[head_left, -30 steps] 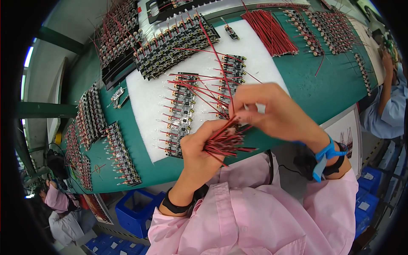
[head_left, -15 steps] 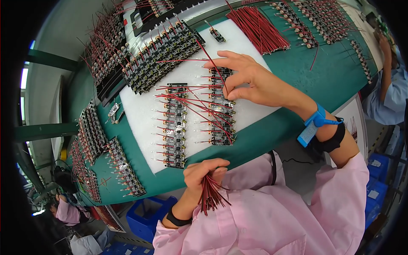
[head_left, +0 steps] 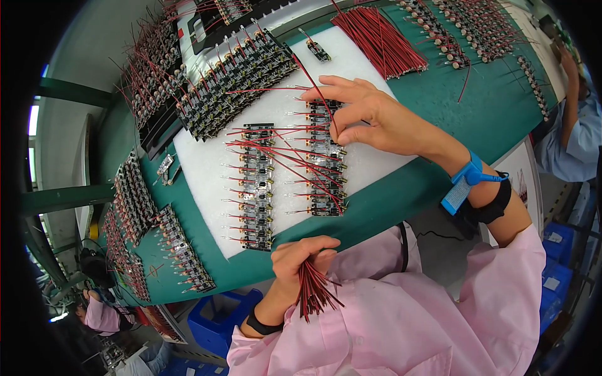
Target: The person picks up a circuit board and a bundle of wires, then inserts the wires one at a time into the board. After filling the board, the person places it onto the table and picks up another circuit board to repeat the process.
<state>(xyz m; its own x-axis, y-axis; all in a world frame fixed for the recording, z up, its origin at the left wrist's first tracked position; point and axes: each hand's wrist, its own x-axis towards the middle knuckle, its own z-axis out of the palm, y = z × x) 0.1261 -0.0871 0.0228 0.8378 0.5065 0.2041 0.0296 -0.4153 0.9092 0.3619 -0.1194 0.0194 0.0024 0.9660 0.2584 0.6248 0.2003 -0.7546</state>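
In the head view, we look down on a green work surface [head_left: 501,100] bearing a white foam pad [head_left: 205,185], on which a left row of circuit boards [head_left: 256,188] and a right row of circuit boards [head_left: 326,169] lie crossed by stray red leads. Over the pad's right half, we see the right hand [head_left: 376,119] pinching the lower end of a single red wire [head_left: 311,79] between thumb and forefinger, other fingers spread; the wire slants up to the stacked boards [head_left: 241,81] massed across the pad's upper left. Below the pad, against a pink work coat [head_left: 401,313], the left hand [head_left: 302,255] is closed around a bundle of red wires [head_left: 315,291], ends fanning downward.

A lone board [head_left: 318,51] rests near the pad's top, and a sheaf of red wires [head_left: 379,41] lies along its upper right edge. Further right of the pad we find rows of boards with round parts [head_left: 486,31]; left of it, more batches [head_left: 133,197] near a green metal frame [head_left: 69,197]. Below the pad's lower left stands a blue crate [head_left: 219,319]. Well right of the pad, we glimpse a co-worker in light blue [head_left: 567,135]; far to its lower left, another in pink [head_left: 101,313].
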